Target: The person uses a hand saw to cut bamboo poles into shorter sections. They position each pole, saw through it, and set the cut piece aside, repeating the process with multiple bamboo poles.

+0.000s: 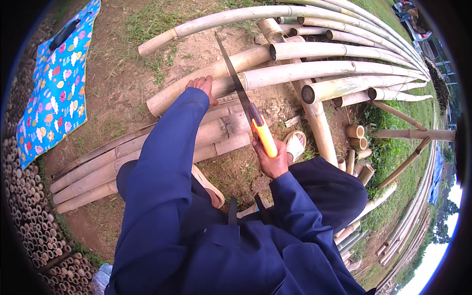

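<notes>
My right hand [276, 160] is wrapped round the orange and black handle of a hand saw [238, 84]. Its long dark blade points away from me and lies across a pale bamboo pole [300, 73], just by a node. Left of the blade, my left hand [201, 88] grips the same pole near its darkened end, fingers curled over it. Close beyond that hand lies another thick bamboo length [172, 97], its near end toward the left. Whether the blade has cut into the pole, I cannot tell.
Several long bamboo poles [339, 50] rest on a bamboo crosspiece [314, 118] to the right. Split bamboo lengths [118, 156] lie left of my legs. A sandalled foot [295, 145] stands near the saw. Stacked cut bamboo [34, 216] and a blue patterned sheet [61, 93] are far left.
</notes>
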{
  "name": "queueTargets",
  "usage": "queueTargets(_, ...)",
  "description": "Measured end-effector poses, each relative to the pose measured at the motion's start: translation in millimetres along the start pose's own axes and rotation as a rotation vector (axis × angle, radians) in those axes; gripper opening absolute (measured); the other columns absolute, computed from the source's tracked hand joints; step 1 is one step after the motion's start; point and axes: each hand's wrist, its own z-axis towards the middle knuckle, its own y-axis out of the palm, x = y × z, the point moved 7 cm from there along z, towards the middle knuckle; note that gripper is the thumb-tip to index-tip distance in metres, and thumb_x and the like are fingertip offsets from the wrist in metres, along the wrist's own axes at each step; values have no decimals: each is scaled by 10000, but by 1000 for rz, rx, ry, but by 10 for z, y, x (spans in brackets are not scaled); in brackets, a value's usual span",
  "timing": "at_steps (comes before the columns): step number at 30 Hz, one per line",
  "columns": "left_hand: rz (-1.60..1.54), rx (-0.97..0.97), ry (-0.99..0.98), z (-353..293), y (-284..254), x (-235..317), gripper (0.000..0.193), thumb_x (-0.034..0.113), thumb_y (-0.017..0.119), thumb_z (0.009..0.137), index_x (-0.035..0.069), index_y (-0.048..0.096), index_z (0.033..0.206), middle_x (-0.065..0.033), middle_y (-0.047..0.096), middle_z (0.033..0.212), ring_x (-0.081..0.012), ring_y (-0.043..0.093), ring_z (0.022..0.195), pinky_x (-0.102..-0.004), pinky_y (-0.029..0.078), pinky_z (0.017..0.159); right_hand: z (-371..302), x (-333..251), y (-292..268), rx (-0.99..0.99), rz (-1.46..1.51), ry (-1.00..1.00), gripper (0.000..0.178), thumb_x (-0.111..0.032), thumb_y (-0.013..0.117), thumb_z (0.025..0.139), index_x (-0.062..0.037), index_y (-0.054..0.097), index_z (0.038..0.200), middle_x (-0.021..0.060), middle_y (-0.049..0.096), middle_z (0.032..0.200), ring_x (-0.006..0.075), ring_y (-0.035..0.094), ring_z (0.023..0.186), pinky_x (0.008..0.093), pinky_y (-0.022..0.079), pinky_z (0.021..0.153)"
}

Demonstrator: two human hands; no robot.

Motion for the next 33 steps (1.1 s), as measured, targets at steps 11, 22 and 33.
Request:
queueTargets(11, -705, 639, -474, -454, -2323, 125, 336, 280, 792, 788, 8, 786, 986, -224, 756, 1070, -342, 747, 1013, -400, 589, 911, 33, 259, 214, -89, 137, 39, 126, -115, 715, 955, -5, 676, 905, 17, 614, 712, 124, 581, 633, 314, 478, 584)
queueTargets(22, -868, 713, -88, -645, -2896, 1209, 262, 178, 729, 838, 38, 778, 1054, -211, 749, 1093, -328, 733, 1045, -405, 583, 936, 105, 316, 39, -54, 122, 50, 125, -116, 706, 961, -2, 671, 925, 32, 640, 715, 124, 584, 567, 302, 492, 544)
queueTargets(33, -290, 331, 3, -364, -1819, 149, 197, 119, 642, 912, 68, 763, 1059, -180, 768, 1015, -294, 752, 980, -441, 579, 939, -35, 44, -13, -24, 93, 110, 218, -174, 786, 919, 0, 657, 890, -3, 609, 711, 82, 564, 623, 284, 452, 550)
